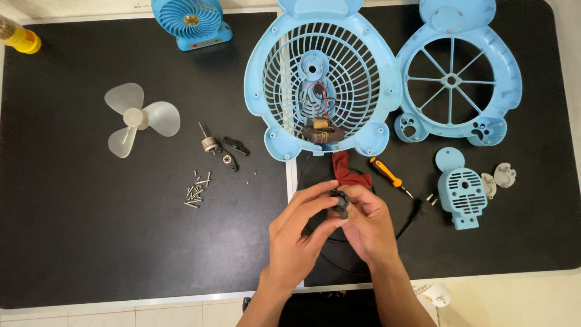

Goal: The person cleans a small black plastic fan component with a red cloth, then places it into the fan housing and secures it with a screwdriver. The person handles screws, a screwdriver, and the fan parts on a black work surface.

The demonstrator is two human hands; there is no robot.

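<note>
I had both hands pinched on the small black plastic part [340, 202], left hand [298, 233] beneath, right hand [366, 224] beside, raised over the black mat [91, 242] near the blue plastic fan grille [272, 66], probably for closer inspection; loose screws [196, 189] lay grouped aside.

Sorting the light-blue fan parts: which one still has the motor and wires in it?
The round grille shell at top centre; the spoked ring frame and small vented cover hold none.

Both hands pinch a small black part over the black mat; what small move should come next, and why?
Probably lift the small black round part toward the pale blue fan grille housing, since left hand and right hand grip it just below the exposed motor.
</note>
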